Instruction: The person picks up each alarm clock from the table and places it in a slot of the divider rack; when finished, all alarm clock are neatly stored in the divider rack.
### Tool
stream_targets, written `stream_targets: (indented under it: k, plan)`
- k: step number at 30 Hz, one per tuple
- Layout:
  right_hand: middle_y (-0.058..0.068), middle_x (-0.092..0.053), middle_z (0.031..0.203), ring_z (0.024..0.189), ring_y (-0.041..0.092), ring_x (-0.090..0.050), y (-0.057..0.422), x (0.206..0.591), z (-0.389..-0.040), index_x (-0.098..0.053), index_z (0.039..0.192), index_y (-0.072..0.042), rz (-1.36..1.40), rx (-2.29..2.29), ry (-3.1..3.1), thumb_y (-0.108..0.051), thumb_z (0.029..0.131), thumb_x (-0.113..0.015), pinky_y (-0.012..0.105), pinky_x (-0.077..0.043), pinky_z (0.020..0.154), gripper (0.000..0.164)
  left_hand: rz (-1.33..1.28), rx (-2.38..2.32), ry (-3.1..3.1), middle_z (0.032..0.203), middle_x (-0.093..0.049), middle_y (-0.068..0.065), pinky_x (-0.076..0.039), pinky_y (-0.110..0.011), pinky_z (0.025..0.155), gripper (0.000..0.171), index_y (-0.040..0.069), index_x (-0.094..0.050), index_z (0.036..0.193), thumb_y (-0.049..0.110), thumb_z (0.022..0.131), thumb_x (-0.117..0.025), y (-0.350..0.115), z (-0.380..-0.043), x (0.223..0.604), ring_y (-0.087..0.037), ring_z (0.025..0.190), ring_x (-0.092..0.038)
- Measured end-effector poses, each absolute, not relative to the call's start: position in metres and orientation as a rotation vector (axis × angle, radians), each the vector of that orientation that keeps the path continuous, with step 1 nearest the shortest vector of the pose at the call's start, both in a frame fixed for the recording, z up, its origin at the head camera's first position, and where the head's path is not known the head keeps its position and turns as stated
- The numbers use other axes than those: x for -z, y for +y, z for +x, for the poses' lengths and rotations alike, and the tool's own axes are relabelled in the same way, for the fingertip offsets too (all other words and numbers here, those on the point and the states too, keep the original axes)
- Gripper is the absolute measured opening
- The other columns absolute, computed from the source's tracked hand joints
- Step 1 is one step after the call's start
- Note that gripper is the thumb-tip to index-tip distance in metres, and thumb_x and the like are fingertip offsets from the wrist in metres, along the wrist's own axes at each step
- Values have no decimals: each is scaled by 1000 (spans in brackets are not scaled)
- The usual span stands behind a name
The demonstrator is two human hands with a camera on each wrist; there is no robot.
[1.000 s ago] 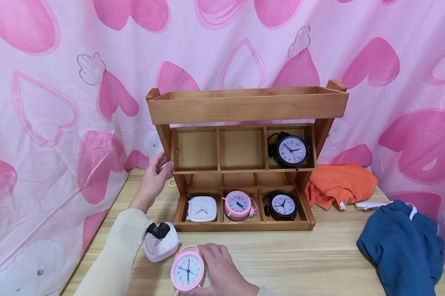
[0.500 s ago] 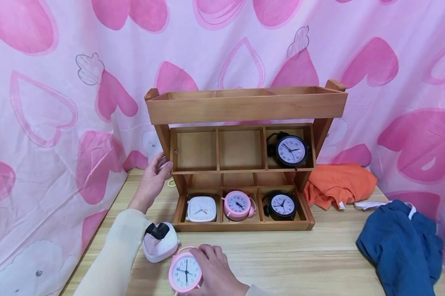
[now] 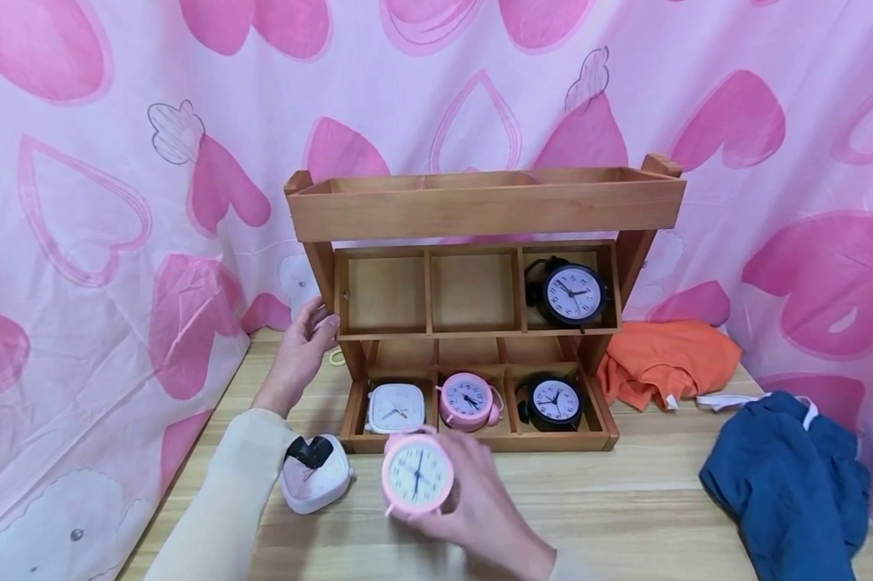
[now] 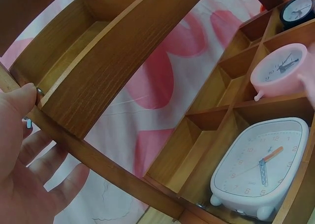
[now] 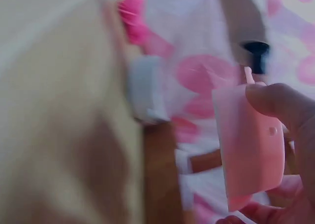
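Observation:
My right hand [image 3: 473,488] holds a round pink alarm clock [image 3: 418,474] by its side, over the table in front of the rack. In the right wrist view the thumb lies on the pink casing [image 5: 248,140]. My left hand [image 3: 298,355] grips the left upright of the brown wooden rack [image 3: 480,216], thumb in front and fingers along the far side in the left wrist view. A white square clock [image 3: 396,408], another pink clock [image 3: 467,401] and a black clock [image 3: 555,403] sit in the bottom row. A second black clock [image 3: 571,293] fills the middle row's right compartment.
A white clock with a black patch on its face [image 3: 316,474] lies on the table [image 3: 625,516] near the left forearm. An orange cloth [image 3: 672,359] and a blue cloth [image 3: 788,480] lie on the right. A heart-patterned curtain [image 3: 436,89] hangs behind the rack.
My right hand has lifted the pink alarm clock and moved it up and to the right, closer to the rack. The left hand stays at the upright.

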State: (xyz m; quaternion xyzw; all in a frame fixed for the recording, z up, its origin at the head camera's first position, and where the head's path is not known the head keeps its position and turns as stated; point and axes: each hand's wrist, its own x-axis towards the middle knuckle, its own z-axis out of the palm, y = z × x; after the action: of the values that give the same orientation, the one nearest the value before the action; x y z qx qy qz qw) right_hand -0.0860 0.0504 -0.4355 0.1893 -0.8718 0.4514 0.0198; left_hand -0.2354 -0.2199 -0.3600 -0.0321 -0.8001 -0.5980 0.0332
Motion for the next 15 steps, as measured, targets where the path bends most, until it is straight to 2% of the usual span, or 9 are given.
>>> stream_targets:
  k: [3, 6, 11, 15]
  plan:
    - [-2, -48, 142, 126, 18, -44, 64, 410, -96, -47, 144, -24, 532, -1382, -2555, -52, 61, -89, 58, -47, 99, 98, -101, 1842, -2466, 161, -27, -15, -40, -47, 114, 70, 12, -15, 159, 39, 103, -49, -220, -236, 360, -31, 144, -37]
    - [4, -47, 143, 127, 21, -44, 77, 382, -112, -50, 140, -15, 507, -1327, -2427, -42, 60, -92, 57, -47, 100, 95, -100, 1837, -2476, 162, -26, -14, -40, -47, 114, 71, 13, -14, 159, 40, 103, -48, -220, -236, 359, -30, 145, -36]
    - [7, -49, 138, 127, 23, -41, 95, 336, -149, -52, 135, -14, 489, -1224, -2264, -37, 62, -93, 52, -40, 103, 87, -92, 1843, -2486, 162, -25, -13, -40, -48, 114, 70, 16, -12, 159, 39, 103, -47, -220, -234, 357, -30, 145, -35]
    - [11, -50, 133, 122, 26, -41, 104, 311, -181, -50, 137, -12, 425, -1124, -2234, -38, 66, -92, 50, -38, 97, 87, -87, 1842, -2491, 162, -25, -13, -40, -48, 114, 70, 16, -12, 159, 39, 104, -47, -219, -234, 357, -30, 145, -35]
